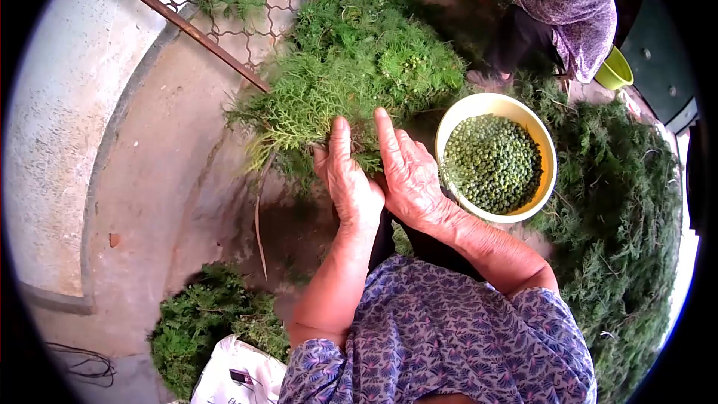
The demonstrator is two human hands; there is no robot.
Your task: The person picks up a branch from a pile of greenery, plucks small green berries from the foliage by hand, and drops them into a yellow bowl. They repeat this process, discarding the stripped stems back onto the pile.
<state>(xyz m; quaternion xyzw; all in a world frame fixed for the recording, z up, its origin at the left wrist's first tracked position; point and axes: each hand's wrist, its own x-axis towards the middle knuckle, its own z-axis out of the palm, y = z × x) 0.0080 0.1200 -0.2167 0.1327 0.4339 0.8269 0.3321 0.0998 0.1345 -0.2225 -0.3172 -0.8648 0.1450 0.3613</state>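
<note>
Patterned shirt fabric is filling the foreground; beyond, the left hand is seemingly grasping feathery sprigs left of the basin, while the right hand is concealing its grip, too hidden to tell. A rightward jerk could be tipping that basin, spilling green berries.

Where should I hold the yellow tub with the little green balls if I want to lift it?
I'd hold the tub by its rim, from above, at two opposite sides: its round mouth faces up, and the green balls lie below the rim, leaving the edge bare.
</note>
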